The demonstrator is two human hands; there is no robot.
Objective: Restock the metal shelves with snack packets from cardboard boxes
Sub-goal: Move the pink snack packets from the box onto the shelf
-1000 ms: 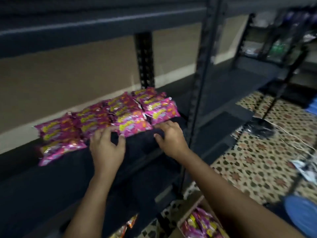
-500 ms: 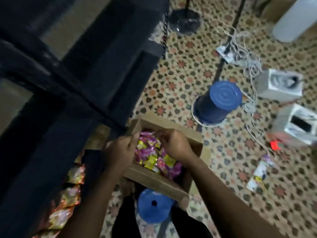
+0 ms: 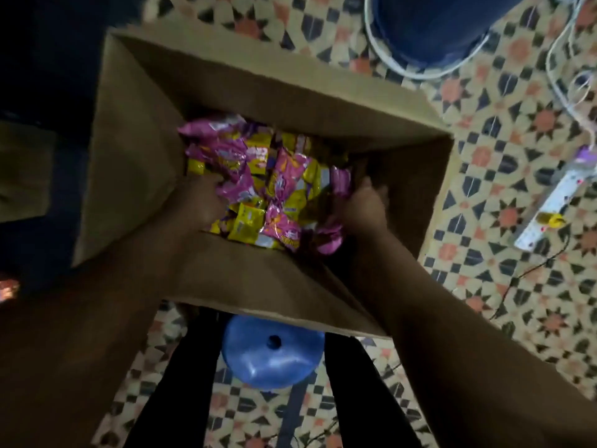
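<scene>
An open cardboard box (image 3: 135, 150) fills the middle of the view, seen from straight above. Inside lies a heap of pink and yellow snack packets (image 3: 274, 185). My left hand (image 3: 200, 202) is down in the box at the left side of the heap, fingers curled into the packets. My right hand (image 3: 365, 205) reaches in at the right side, fingers against a pink packet at the heap's edge. Whether either hand has closed a grip on a packet is blurred. The metal shelves show only as a dark mass (image 3: 38, 59) at the left.
A blue water jug (image 3: 271, 357) sits on the patterned tile floor just below the box, between my dark trouser legs. A dark blue round tub (image 3: 429, 24) stands at the top right. White cables and a power strip (image 3: 549, 211) lie at the right.
My hands left the packets on the shelf and dropped into the box on the floor. The view swung down and closer, so the box now fills the frame.
</scene>
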